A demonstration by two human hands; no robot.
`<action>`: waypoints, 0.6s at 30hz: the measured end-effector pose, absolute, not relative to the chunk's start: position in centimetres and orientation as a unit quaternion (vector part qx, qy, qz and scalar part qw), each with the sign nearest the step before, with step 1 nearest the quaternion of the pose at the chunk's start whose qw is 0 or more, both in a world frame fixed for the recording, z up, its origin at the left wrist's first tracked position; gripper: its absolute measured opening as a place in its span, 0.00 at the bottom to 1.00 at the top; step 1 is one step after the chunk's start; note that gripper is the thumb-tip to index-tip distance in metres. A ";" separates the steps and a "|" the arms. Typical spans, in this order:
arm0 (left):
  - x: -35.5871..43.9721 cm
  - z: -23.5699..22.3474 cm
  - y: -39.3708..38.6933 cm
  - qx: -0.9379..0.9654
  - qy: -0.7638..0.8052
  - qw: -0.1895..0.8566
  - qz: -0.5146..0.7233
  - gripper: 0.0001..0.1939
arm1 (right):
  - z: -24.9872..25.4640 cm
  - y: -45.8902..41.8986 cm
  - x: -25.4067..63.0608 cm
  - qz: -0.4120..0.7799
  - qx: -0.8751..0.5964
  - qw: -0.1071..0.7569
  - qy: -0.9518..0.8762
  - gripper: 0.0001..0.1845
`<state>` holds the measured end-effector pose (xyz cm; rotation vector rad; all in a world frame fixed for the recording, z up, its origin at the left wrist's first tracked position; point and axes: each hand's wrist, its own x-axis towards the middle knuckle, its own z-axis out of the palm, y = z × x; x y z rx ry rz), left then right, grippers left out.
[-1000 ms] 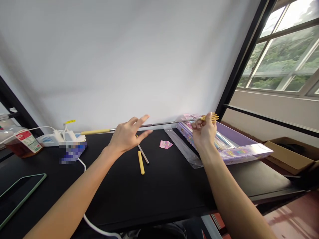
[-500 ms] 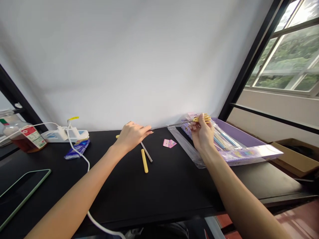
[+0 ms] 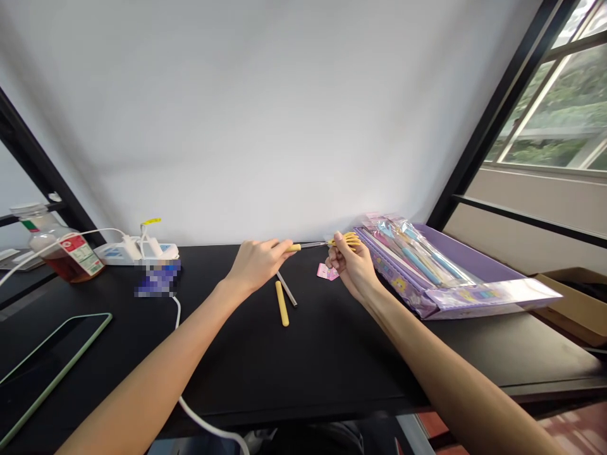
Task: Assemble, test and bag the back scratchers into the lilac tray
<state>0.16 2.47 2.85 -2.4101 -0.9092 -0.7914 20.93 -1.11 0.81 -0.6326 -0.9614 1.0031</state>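
Observation:
A telescopic back scratcher with a yellow claw head [image 3: 351,240] and a thin metal rod [image 3: 313,244] is stretched between my hands above the table. My left hand [image 3: 260,260] is closed around its yellow handle [image 3: 294,248]. At the other end, my right hand [image 3: 349,260] pinches the claw head between thumb and fingers. Below my left hand, a loose yellow handle [image 3: 282,304] and a silver tube [image 3: 288,291] lie on the black table. Pink cards [image 3: 326,272] lie beside my right hand, partly covered by its fingers.
At right, a purple box [image 3: 493,253] holds several wrapped scratchers [image 3: 422,253]; a cardboard box [image 3: 576,303] sits beyond it. A power strip [image 3: 111,254], a bottle [image 3: 71,256], a blue packet [image 3: 159,278], a white cable [image 3: 208,430] and a phone [image 3: 52,360] are at left.
My right hand has moved left toward my left hand, and the exposed rod between them has become much shorter. The clear plastic strip beside the box no longer shows there.

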 end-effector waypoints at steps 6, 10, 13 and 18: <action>1.1 2.5 1.7 -0.874 -0.335 0.237 -0.262 0.20 | 0.3 -1.3 20.3 0.544 -0.283 0.649 -0.450 0.20; -1.6 2.9 3.6 -0.874 -0.368 0.196 -0.251 0.15 | 1.7 -0.6 23.7 0.464 -0.310 0.755 -0.343 0.15; -5.0 3.6 5.6 -0.847 -0.450 0.157 -0.237 0.09 | 2.9 -0.1 26.9 0.346 -0.272 0.877 -0.194 0.16; -5.9 3.9 6.4 -0.823 -0.438 0.188 -0.309 0.12 | 3.1 -0.2 27.3 0.377 -0.278 0.847 -0.251 0.18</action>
